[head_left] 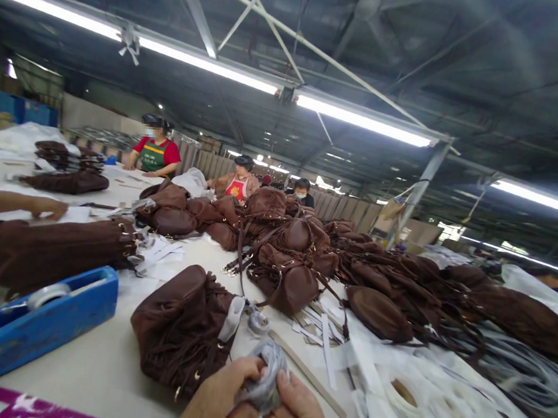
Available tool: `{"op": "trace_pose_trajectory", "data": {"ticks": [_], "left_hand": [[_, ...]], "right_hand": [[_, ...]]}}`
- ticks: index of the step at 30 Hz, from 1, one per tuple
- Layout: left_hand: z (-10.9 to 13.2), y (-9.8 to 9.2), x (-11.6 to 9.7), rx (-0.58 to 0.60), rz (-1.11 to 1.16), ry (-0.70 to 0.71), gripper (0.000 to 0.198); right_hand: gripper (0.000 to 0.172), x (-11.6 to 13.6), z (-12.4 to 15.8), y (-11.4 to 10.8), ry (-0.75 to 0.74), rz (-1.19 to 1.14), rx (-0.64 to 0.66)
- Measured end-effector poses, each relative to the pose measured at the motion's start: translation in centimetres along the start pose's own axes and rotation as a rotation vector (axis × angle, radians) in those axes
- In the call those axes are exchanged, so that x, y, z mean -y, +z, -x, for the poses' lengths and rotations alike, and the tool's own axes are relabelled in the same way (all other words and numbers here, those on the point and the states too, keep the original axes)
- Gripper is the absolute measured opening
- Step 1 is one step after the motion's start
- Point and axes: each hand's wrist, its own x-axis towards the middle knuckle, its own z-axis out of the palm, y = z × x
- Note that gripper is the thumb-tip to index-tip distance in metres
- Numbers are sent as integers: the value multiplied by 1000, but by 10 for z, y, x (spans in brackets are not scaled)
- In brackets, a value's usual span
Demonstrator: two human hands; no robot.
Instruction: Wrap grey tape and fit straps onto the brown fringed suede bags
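At the bottom middle, my left hand and my right hand are both closed around a crumpled bundle of thin grey plastic. The fingers pinch it from either side; its exact kind I cannot make out. Just beyond my left hand lies a dark brown fringed bag on its side, with gold-coloured metal fittings. A pale wrapped strip shows at the bag's opening. Close behind my hands is a smaller grey plastic wad. A flat grey-beige strip lies to the right of them.
A blue tape dispenser stands at left, beside another brown bag and a co-worker's arm. Brown bags are heaped across the table. White wrapping material with a roll lies at right. Several people work behind.
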Motion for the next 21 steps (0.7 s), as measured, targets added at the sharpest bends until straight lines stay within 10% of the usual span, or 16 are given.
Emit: {"op": "trace_pose_trajectory", "data": {"ticks": [5,21], "left_hand": [[-4,-5,10,100,68,-149,28],[-44,-22,50,26,-44,37,22]], "right_hand": [[48,-4,-14,1,55,-48,28],[64,-7,-63,19,-145,-49,-245]]}}
